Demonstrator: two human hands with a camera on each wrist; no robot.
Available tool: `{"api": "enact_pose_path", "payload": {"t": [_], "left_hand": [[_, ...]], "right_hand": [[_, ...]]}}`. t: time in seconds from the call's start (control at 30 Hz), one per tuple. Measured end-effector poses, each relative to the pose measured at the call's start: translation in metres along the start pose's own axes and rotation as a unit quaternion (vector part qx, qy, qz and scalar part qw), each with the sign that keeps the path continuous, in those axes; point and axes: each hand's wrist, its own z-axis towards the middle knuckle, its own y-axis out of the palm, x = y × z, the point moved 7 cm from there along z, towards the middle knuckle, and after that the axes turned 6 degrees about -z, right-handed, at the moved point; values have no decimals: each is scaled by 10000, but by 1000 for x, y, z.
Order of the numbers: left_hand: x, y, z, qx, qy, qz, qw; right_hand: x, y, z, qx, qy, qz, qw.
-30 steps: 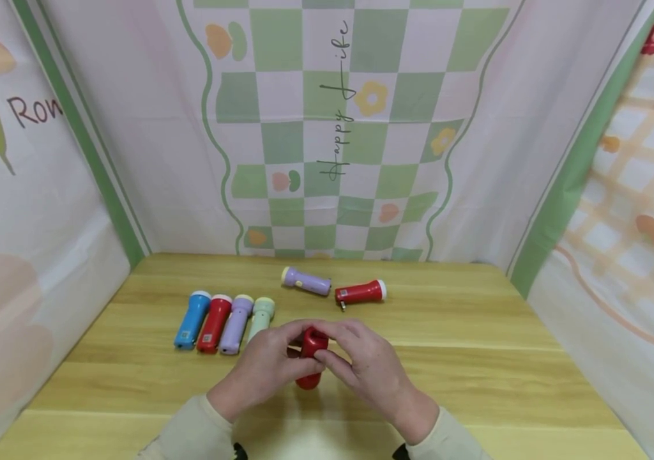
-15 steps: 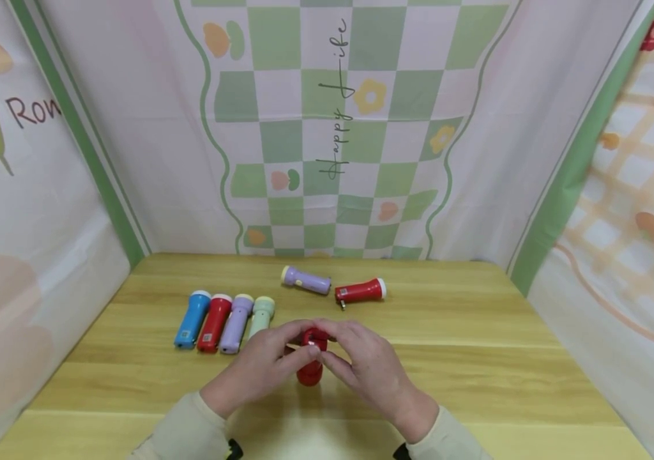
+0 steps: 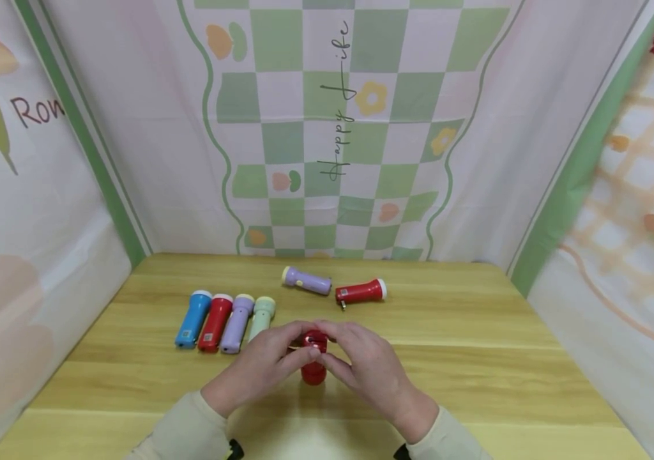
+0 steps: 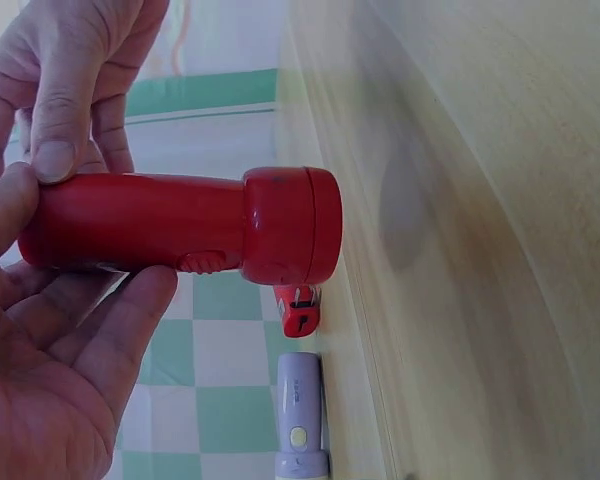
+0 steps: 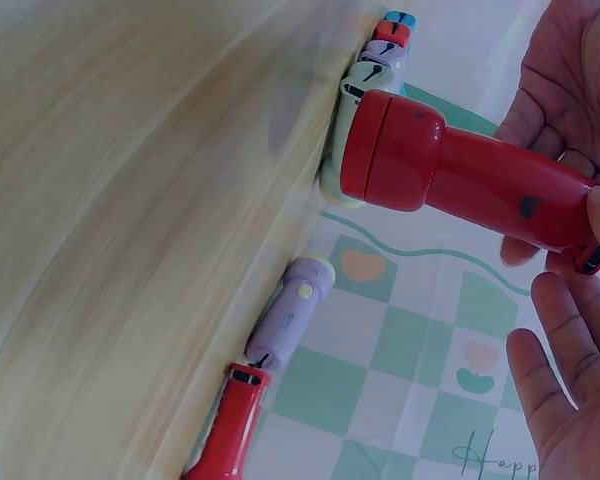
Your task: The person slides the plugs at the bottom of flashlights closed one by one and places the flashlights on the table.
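Left hand (image 3: 264, 364) and right hand (image 3: 373, 370) pinch the red flashlight (image 4: 185, 218) at its tail (image 4: 55, 228), head end (image 4: 295, 225) down. Likely best: left steadies it, right presses gently.

You're at a draped booth; room type beyond it can't be told. Yellowish wood-grain tabletop (image 3: 465, 358) in front of you, white sheet with green checks and "Happy Life" lettering (image 3: 327, 128) behind, white flower-print sheet (image 3: 28, 217) left, white-and-peach plaid sheet (image 3: 637, 185) right.
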Motion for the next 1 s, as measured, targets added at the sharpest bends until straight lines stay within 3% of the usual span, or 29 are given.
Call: {"api": "enact_pose_path", "payload": {"t": [0.23, 0.57, 1.0], "left_hand": [[-1, 0, 2, 75, 26, 109, 9999], [1, 0, 3, 279, 301, 726, 9965], [-12, -2, 5, 297, 564, 2053, 9766]], "right_hand": [[4, 3, -2, -118, 201, -90, 9997], [12, 8, -9, -278, 419, -361, 9981], [16, 12, -12, -485, 539, -575, 9957]]}}
